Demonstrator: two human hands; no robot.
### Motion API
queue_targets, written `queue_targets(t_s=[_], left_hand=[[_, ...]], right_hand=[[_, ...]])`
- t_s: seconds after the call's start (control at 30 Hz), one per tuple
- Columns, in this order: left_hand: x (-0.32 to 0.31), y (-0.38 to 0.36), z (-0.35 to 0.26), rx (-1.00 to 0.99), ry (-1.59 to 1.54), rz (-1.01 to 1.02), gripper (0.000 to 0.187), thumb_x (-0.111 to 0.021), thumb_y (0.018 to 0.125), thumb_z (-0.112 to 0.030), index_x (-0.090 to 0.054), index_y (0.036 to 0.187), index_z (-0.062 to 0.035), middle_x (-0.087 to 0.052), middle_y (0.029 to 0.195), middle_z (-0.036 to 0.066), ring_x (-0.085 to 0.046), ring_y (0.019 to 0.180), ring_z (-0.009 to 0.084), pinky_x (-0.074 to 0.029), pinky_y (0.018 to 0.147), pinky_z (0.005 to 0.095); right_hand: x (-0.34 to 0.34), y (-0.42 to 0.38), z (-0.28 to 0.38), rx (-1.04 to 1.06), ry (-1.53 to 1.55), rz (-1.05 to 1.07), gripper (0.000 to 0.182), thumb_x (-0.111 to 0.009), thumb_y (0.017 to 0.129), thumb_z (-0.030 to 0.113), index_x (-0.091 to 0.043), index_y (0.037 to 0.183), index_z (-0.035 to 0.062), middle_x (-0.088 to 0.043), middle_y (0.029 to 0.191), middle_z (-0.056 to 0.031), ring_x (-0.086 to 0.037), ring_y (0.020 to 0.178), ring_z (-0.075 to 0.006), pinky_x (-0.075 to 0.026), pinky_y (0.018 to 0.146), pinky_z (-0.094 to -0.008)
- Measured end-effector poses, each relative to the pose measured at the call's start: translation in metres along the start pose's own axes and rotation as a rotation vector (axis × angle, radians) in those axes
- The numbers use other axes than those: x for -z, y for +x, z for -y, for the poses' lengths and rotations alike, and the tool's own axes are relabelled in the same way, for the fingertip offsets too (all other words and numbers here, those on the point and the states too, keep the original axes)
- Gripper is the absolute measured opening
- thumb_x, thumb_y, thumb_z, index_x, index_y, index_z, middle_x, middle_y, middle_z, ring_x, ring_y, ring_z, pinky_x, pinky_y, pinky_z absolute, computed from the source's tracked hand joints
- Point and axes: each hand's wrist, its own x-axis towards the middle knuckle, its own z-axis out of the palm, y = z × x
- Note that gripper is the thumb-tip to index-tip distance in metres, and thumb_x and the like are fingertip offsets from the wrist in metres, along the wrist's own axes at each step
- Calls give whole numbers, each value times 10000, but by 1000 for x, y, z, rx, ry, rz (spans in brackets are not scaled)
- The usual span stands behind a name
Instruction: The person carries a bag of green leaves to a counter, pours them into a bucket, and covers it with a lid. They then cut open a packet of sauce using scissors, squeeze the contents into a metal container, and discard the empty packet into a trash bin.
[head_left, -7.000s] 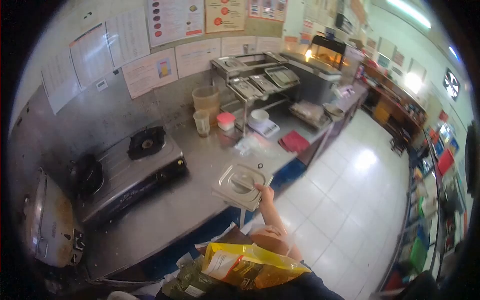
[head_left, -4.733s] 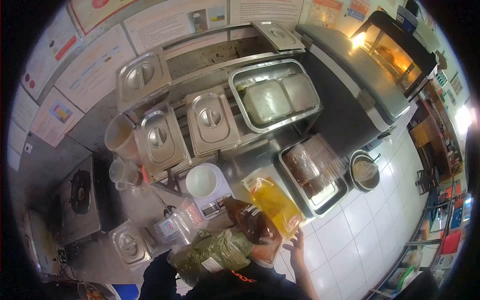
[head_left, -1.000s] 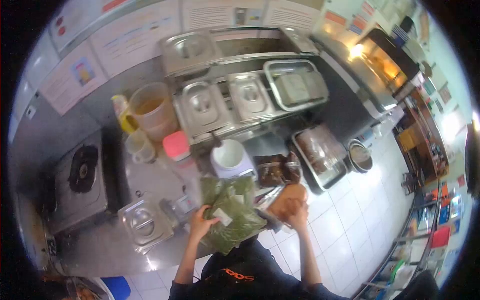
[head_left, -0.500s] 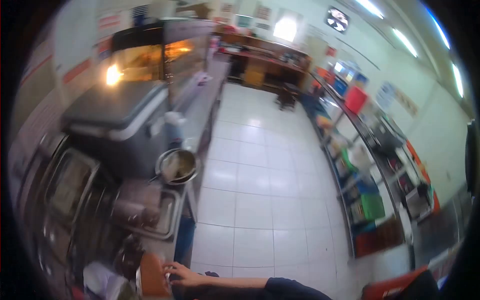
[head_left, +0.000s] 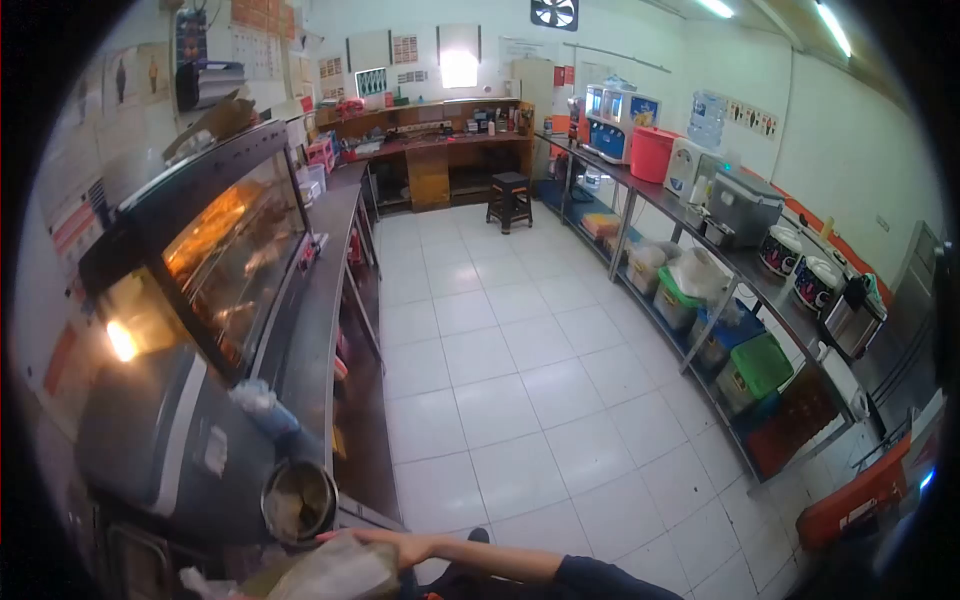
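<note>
My right hand [head_left: 395, 546] reaches in from the bottom right, bare below a dark sleeve. It lies against the far edge of a pale, wrinkled bag [head_left: 335, 574], gripping it, with some fingers hidden behind it. Just beyond the fingers stands a round metal pot [head_left: 299, 502] with something pale inside. A blue-and-white wrapped item [head_left: 264, 404] rests behind the pot. My left hand does not show.
A large grey cooler [head_left: 150, 440] and a lit glass food warmer [head_left: 240, 240] line the left counter. A black stool [head_left: 510, 188] stands on the tiled floor [head_left: 500, 350]. Along the right runs a metal shelf with a red bucket [head_left: 655, 154], rice cookers and green-lidded bins [head_left: 757, 368].
The view has swung left and up. My right hand was by an orange-brown object with its fingers spread; now it is at the pale bag, and the orange-brown object no longer shows.
</note>
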Motion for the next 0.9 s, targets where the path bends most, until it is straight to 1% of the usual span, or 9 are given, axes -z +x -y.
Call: queue_targets(t_s=[0.13, 0.23, 0.33, 0.4, 0.43, 0.53, 0.7, 0.77, 0.9], left_hand=[[-48, 127, 42, -142, -199, -51, 221, -524, 542, -46, -626, 735, -18, -572, 736, 167, -543, 567, 329, -428, 511, 379], [-112, 214, 74, -366, -371, 74, 284, -522, 597, -42, -627, 861, -30, -589, 784, 152, -553, 588, 313, -446, 530, 375], [-187, 289, 81, -106, -460, -175, 318, -582, 432, -54, -631, 747, -41, -576, 915, 132, -567, 857, 258, -435, 723, 312], [-210, 375, 86, -324, -512, 478, 334, -511, 391, -103, -638, 696, -55, -564, 963, 139, -556, 905, 286, -433, 730, 323], [-227, 407, 80, -338, -515, 493, 334, -511, 391, -103, -638, 696, -55, -564, 963, 139, -556, 905, 286, -433, 730, 323], [-283, 495, 50, -477, -524, 401, 311, -535, 409, -86, -626, 705, -81, -575, 902, 105, -565, 782, 297, -467, 619, 339], [-340, 633, 28, -704, -517, 181, 279, -542, 437, -64, -615, 706, -55, -490, 1192, 148, -516, 1033, 340, -480, 743, 336], [-385, 676, 39, -715, -619, 207, 238, -521, 456, -29, -590, 684, -29, -567, 1096, 156, -545, 1018, 345, -475, 775, 322], [-461, 740, 62, -276, -1198, 328, 204, -506, 454, 39, -541, 652, 7, -656, 759, 127, -633, 787, 300, -480, 769, 309]], right_hand=[[90, -56, 78, -277, -41, -242, 1055, -755, 573, 62, -92, 1393, 102, -301, 1336, -105, -302, 1224, -185, -266, 1016, -326], [121, -98, 132, -67, -269, -489, 1010, -743, 600, 67, -112, 1388, 95, -316, 1328, -100, -364, 1176, -175, -319, 977, -320], [174, -155, 128, -129, -328, -810, 906, -751, 596, 70, -251, 1351, 74, -393, 1273, -107, -420, 1119, -173, -341, 956, -324], [223, -202, 113, -61, -414, -837, 774, -713, 643, 111, -322, 1309, 49, -437, 1235, -117, -451, 1092, -193, -347, 954, -337], [247, -221, 110, -17, -508, -830, 653, -676, 690, 152, -394, 1266, 25, -480, 1196, -128, -482, 1064, -213, -354, 953, -350], [303, -265, 136, -41, -406, -995, 630, -664, 699, 164, -404, 1255, 20, -486, 1191, -130, -484, 1063, -218, -357, 952, -352], [403, -317, 187, -7, -171, -1182, 594, -643, 713, 184, -422, 1236, 12, -494, 1181, -133, -487, 1061, -227, -361, 949, -355], [446, -334, 205, 32, -63, -1221, 580, -635, 719, 192, -428, 1229, 9, -498, 1178, -134, -489, 1061, -230, -363, 948, -356], [538, -350, 225, 143, 226, -1273, 554, -619, 731, 209, -442, 1214, 2, -505, 1170, -137, -492, 1059, -237, -366, 945, -358]])
